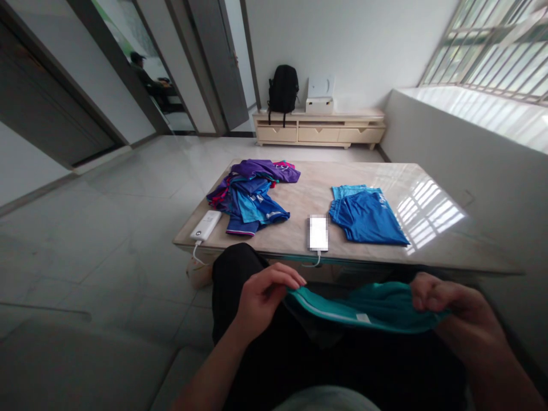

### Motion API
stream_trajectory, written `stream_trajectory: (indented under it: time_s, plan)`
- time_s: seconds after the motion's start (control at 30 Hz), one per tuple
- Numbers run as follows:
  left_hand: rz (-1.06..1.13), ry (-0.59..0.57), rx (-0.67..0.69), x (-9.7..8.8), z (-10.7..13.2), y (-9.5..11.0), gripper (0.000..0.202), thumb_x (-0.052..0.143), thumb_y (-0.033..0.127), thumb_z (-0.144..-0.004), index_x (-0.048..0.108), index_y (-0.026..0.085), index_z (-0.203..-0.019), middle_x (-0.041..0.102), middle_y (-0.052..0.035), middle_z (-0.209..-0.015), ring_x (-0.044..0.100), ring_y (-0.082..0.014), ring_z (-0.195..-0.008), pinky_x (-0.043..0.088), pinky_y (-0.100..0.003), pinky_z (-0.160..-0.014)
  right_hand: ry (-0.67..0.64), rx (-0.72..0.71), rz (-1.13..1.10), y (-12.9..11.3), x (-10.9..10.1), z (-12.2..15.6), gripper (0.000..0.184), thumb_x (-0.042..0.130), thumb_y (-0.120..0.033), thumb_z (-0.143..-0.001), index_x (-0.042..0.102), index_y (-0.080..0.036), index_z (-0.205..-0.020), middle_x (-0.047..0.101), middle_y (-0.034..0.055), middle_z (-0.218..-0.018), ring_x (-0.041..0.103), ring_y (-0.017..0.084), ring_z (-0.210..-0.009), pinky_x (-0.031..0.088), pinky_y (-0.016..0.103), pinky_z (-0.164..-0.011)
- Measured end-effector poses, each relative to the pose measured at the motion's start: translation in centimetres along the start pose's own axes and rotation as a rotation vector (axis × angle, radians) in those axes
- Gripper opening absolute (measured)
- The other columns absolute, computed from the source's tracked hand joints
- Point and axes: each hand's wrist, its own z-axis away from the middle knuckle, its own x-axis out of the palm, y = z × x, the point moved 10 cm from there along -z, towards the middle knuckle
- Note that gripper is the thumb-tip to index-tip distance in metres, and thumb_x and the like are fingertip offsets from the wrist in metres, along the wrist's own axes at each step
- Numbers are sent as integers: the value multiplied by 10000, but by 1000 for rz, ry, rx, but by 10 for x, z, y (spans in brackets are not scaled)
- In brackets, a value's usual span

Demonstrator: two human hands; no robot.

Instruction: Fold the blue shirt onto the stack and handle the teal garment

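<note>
Stretched between my two hands above my lap is a teal garment [385, 305] with a white line along its edge and a small white label. Its exact kind cannot be made out. My left hand [268, 294] pinches the left end between thumb and fingers. The right end is gripped by my right hand [449, 305], fingers curled over the fabric. Beyond them on the table, folded blue shorts [368, 217] lie flat on a lighter blue piece of cloth [349, 190]. A loose heap of purple, blue and pink clothes [257, 194] sits to the left.
The marble-topped table [299, 194] stands before my knees. Near its front edge lie a white power bank [205, 225] and a phone [317, 233], each with a cable. A black backpack [283, 88] and white box [319, 105] rest on a low cabinet [319, 134]. A person [148, 74] sits beyond the doorway.
</note>
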Motion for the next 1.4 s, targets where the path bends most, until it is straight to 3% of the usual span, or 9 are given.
stream_trajectory:
  time_s: [0.2,0.27,0.37,0.5,0.8,0.9,1.07,1.23,1.4]
  plan:
    - [264,-161,-58,60,4,7,154,670,230,-977,818,209,-944,696,-94,-986,708,-200,-921,573,-344,-856,-499,23,-24,12,69,10,138,743,-350,-903,796,-244,-832,664,67,-839,633,161,-739,515,278,-670]
    - [288,-189,-92,75,6,5,148,684,220,-968,829,207,-941,697,-93,-957,700,-187,-896,562,-323,-834,-573,34,7,20,86,14,121,710,-299,-930,804,-232,-893,663,80,-943,647,167,-829,526,280,-724]
    - [308,-168,-139,86,9,-1,89,748,223,-924,832,196,-932,721,-88,-912,690,-164,-839,539,-278,-781,-558,32,20,29,98,17,90,707,-228,-929,797,-230,-928,647,61,-937,639,148,-844,516,251,-731]
    - [348,-90,-192,86,11,-13,56,816,225,-863,813,185,-902,738,-77,-874,689,-160,-811,531,-259,-755,-461,14,19,36,96,17,77,761,-199,-881,765,-219,-955,665,49,-881,632,149,-812,513,244,-713]
    - [334,-181,-213,90,9,-15,148,828,271,-848,791,175,-742,708,-71,-843,674,-155,-787,542,-272,-778,-452,-10,-19,36,101,16,46,760,-224,-885,758,-218,-840,625,40,-873,613,137,-793,504,240,-701]
    - [392,-175,-314,92,11,-27,170,896,250,-761,752,162,-782,680,-49,-874,658,-149,-810,528,-250,-762,-446,36,17,43,101,17,64,788,-257,-862,753,-203,-857,612,50,-911,614,147,-821,508,244,-713]
    - [482,-246,-595,104,23,-60,492,989,255,-585,668,165,-947,662,-28,-957,656,-149,-820,517,-238,-735,-486,10,165,46,100,19,209,806,-338,-857,787,-231,-1036,637,26,-816,619,140,-773,497,241,-708]
    - [495,-310,-654,112,29,-74,504,999,285,-554,644,145,-885,650,-31,-939,638,-145,-835,512,-252,-779,-525,-10,199,46,105,21,146,796,-357,-865,839,-242,-945,638,34,-783,616,137,-747,492,238,-671]
    - [558,-286,-703,114,34,-84,511,999,264,-531,631,143,-863,644,-16,-913,624,-126,-803,500,-236,-750,-540,38,190,51,106,21,122,790,-315,-871,848,-243,-949,630,37,-794,613,135,-748,495,237,-658]
